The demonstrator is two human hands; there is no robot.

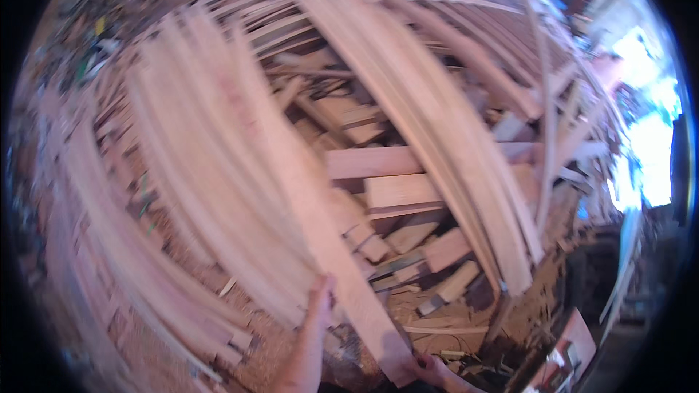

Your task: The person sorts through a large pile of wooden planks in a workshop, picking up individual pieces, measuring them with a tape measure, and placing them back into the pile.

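Observation:
A long, pale wooden plank (pixel 328 236) slants from the upper left down to the lower middle, its near end close to me. My left hand (pixel 322 295) is closed on the plank's left edge, a little way up from that end; its fingers are partly hidden and blurred. At the near end, my right hand (pixel 429 369) grips the right edge, with the thumb side showing. To the left of the held plank lies a stack of similar boards (pixel 211 182), close beside it.
Another row of long boards (pixel 444 124) lies to the right. Between the stacks are short wood blocks (pixel 400 193) and offcuts in a loose heap. More boards (pixel 138 247) lie at the left over sawdust-strewn ground (pixel 277 342). Bright light comes from an opening (pixel 648 153) at the right.

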